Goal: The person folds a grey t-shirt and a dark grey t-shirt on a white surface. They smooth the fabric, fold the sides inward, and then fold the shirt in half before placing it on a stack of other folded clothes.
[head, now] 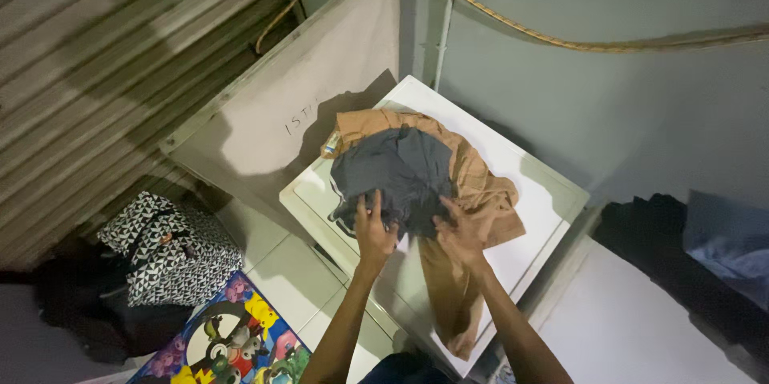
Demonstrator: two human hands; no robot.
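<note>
head view: both hands press soft, crumpled dark grey cloth [403,176].

We see a dark grey garment [398,172] lying crumpled in a loose heap on the flat lid of a white washing machine [538,192]. Its cloth is creased and bunched, with no clear shape that we can make out. It rests on top of a tan-brown garment [481,192], which spreads out beneath it along the far and right sides. One long part of the tan-brown garment hangs down over the near edge of the machine. The near edge of the grey garment is touched by our left hand [373,232] and our right hand [459,236].
</note>
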